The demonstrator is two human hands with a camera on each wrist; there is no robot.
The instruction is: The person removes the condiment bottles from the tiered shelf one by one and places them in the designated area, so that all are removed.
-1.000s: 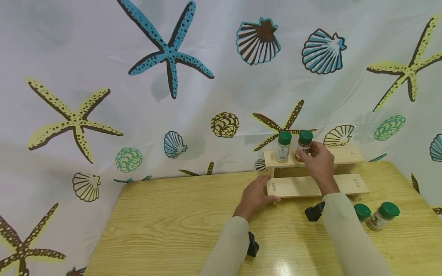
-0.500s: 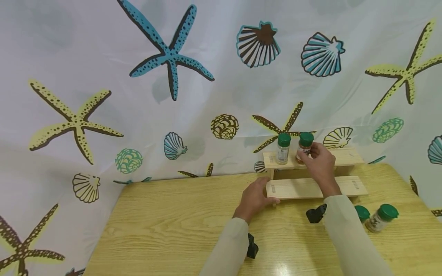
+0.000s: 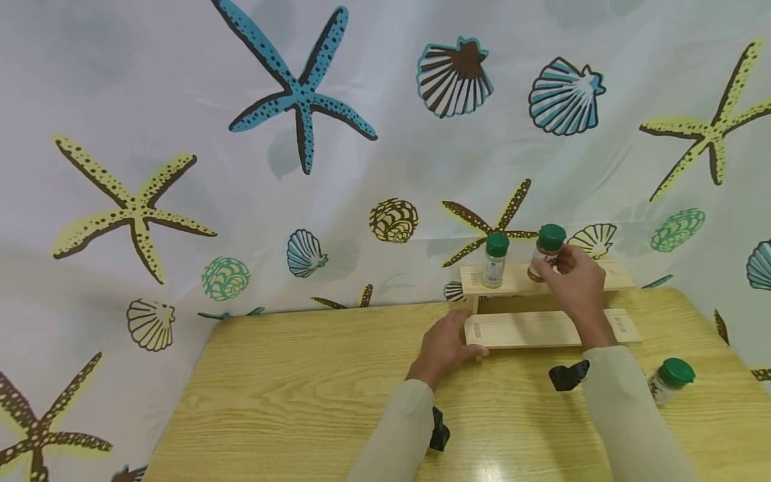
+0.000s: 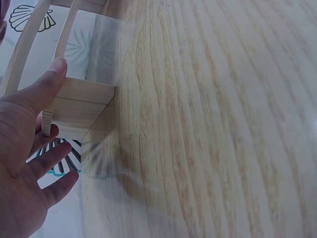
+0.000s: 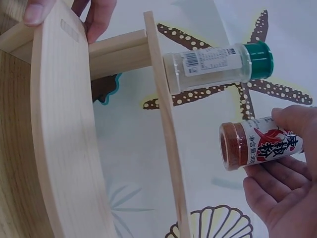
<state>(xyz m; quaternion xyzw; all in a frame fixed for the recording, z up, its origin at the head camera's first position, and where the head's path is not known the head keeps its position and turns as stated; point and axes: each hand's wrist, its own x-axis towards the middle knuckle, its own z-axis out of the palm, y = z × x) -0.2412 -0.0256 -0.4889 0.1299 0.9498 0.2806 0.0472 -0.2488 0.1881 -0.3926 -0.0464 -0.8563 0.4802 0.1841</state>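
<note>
My right hand [image 3: 575, 284] pinches a jar of red chili powder [image 5: 240, 144] with a green lid, thumb on one side and fingers on the other. In the right wrist view a gap shows between its base and the upper board [image 5: 171, 136] of a small two-tier wooden spice rack. Toward the left end of that board stands a clear jar of pale contents [image 3: 494, 266], also green-lidded. My left hand [image 3: 442, 345] grips the left end of the rack's lower board [image 3: 524, 330], its thumb [image 4: 52, 79] on one face and fingers around the end.
Right of my right sleeve, another green-lidded jar [image 3: 671, 381] stands on the wood-grain table [image 3: 289, 388]. Behind the rack hangs a white cloth [image 3: 337, 201] printed with starfish and shells. A black wrist camera [image 3: 568, 376] sits below each hand.
My right hand has lifted the chili powder jar off the upper board and shifted it right, away from the clear jar. My sleeve now covers one table jar. The left hand stays put.
</note>
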